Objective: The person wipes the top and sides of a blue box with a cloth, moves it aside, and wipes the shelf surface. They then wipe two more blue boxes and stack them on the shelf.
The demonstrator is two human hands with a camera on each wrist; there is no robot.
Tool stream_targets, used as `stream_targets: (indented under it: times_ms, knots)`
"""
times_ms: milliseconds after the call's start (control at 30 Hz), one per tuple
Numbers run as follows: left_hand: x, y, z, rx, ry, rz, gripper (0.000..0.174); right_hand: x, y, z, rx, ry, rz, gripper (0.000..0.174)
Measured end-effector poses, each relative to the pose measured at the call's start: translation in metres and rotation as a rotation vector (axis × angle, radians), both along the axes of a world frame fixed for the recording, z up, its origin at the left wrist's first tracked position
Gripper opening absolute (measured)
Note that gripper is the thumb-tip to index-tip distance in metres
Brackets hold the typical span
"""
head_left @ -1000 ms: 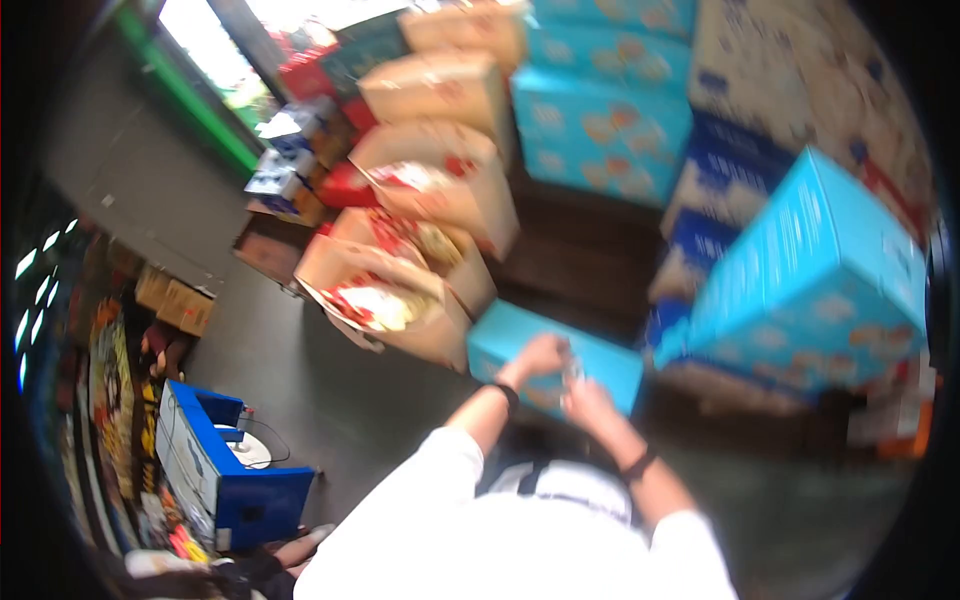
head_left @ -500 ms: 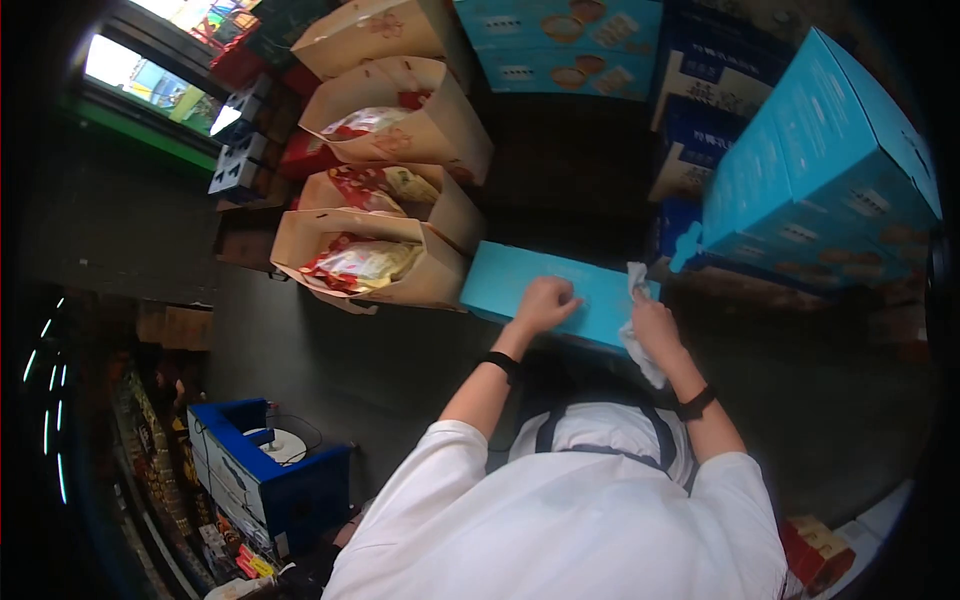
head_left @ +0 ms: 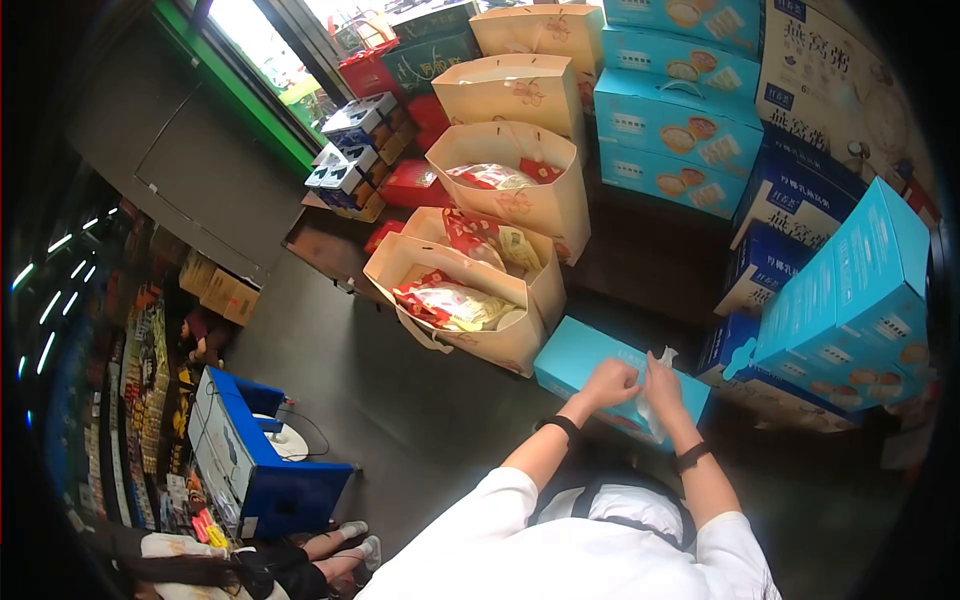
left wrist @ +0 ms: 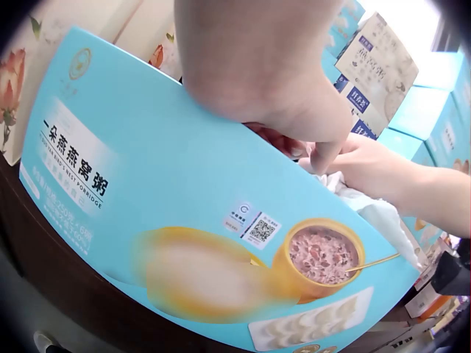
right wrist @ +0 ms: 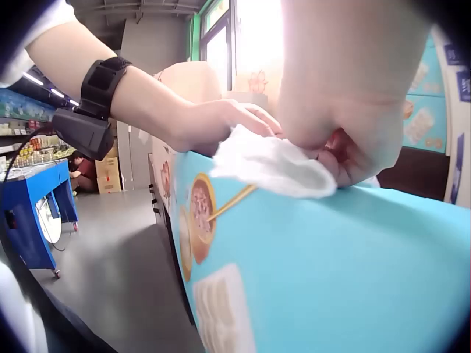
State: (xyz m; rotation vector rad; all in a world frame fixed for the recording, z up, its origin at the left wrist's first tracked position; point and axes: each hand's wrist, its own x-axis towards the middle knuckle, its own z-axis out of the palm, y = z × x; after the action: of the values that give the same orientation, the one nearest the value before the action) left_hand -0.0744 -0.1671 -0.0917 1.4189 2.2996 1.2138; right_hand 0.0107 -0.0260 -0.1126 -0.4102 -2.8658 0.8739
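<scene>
A light blue porridge gift box (head_left: 575, 352) stands in front of me, with bowls printed on its side (left wrist: 169, 191). Over the middle of its top is my left hand (head_left: 608, 384), fingers bent and thumb beside the cloth; I cannot tell whether they pinch anything. Just to its right, my right hand (head_left: 664, 392) grips a crumpled white cloth (right wrist: 272, 165) against the top edge. Part of the cloth hangs over the box's near side. The two hands are close together, and the right palm hides some of the cloth.
Paper gift bags (head_left: 455, 305) with red and cream packs inside stand left of the box. Blue cartons (head_left: 680, 125) are stacked behind, and a tall blue box (head_left: 850, 300) stands at the right. A blue stand (head_left: 270, 465) and a seated person's legs (head_left: 335, 550) are at lower left.
The left hand has shifted right along the box top, and the right hand with the cloth has come closer to it. The head view has swung, moving the scene rightward and down.
</scene>
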Motion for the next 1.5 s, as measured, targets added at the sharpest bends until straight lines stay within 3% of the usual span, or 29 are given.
stream_targets:
  times_ms: [167, 300, 367, 433, 500, 567, 600, 633, 700, 733, 767, 833, 1033, 1100, 1167, 1300, 1367, 1400, 1467, 1500]
  knots:
    - [0.0, -0.003, 0.004, -0.081, -0.021, -0.032, 0.029, 0.036, 0.021, 0.028, -0.077, 0.011, 0.04, 0.045]
    - [0.007, -0.008, 0.005, -0.095, 0.001, -0.028, 0.029, 0.065, 0.03, 0.055, 0.038, -0.164, 0.038, 0.057]
    - [0.01, -0.01, 0.002, -0.12, 0.023, -0.014, 0.028, 0.074, 0.034, 0.067, 0.111, -0.292, -0.08, 0.057]
    - [0.013, -0.013, 0.003, -0.137, 0.005, -0.011, 0.027, 0.084, 0.041, 0.075, 0.125, -0.316, -0.129, 0.05]
    - [0.015, -0.014, 0.002, -0.154, -0.014, -0.006, 0.027, 0.104, 0.064, 0.057, 0.033, -0.029, -0.256, 0.035]
    - [0.014, -0.012, -0.003, -0.047, 0.023, 0.014, 0.029, 0.118, 0.085, 0.044, -0.572, 0.077, -0.268, 0.016]
    - [0.013, -0.011, -0.002, -0.046, 0.018, 0.018, 0.029, 0.12, 0.081, 0.074, -1.291, 0.055, -0.461, 0.008]
    - [0.011, -0.01, 0.0, -0.056, 0.001, 0.017, 0.029, 0.122, 0.071, 0.104, -1.764, 0.233, -0.485, 0.008]
    - [0.008, -0.007, 0.002, -0.063, -0.018, 0.018, 0.029, 0.132, 0.067, 0.11, -1.885, 0.354, -0.344, 0.01]
    - [0.006, -0.006, 0.002, -0.069, -0.024, 0.014, 0.029, 0.132, 0.065, 0.11, -1.658, 0.319, -0.377, 0.011]
    - [0.005, -0.005, 0.003, -0.076, -0.03, 0.009, 0.029, 0.135, 0.066, 0.108, -1.656, 0.315, -0.377, 0.011]
    - [0.003, -0.003, 0.001, -0.089, -0.033, 0.013, 0.029, 0.141, 0.071, 0.104, -1.401, 0.26, -0.516, 0.01]
    - [0.001, 0.0, 0.001, -0.088, 0.016, 0.034, 0.029, 0.143, 0.065, 0.125, -1.283, 0.422, -0.6, 0.009]
    - [0.0, 0.0, 0.003, -0.087, 0.009, 0.04, 0.029, 0.144, 0.066, 0.11, -1.144, 0.281, -0.454, 0.011]
    - [-0.001, 0.0, 0.007, -0.184, -0.053, 0.002, 0.029, 0.126, 0.043, 0.108, -1.085, 0.202, -0.441, 0.014]
    - [0.001, -0.002, 0.004, -0.162, -0.031, 0.011, 0.029, 0.094, 0.002, 0.11, -1.148, 0.128, -0.121, 0.025]
    - [0.0, -0.001, 0.001, -0.062, 0.001, 0.029, 0.025, 0.086, -0.003, 0.101, -1.002, -0.011, 0.094, 0.027]
    - [0.0, 0.0, 0.0, -0.062, 0.001, 0.028, 0.025, 0.084, -0.004, 0.096, -1.002, -0.01, 0.093, 0.027]
    - [-0.003, 0.002, -0.007, -0.047, 0.016, 0.026, 0.019, 0.083, -0.003, 0.085, -0.135, 0.034, 0.302, 0.039]
    - [-0.003, 0.002, -0.005, -0.045, 0.016, 0.027, 0.019, 0.083, -0.001, 0.077, -0.133, 0.034, 0.303, 0.039]
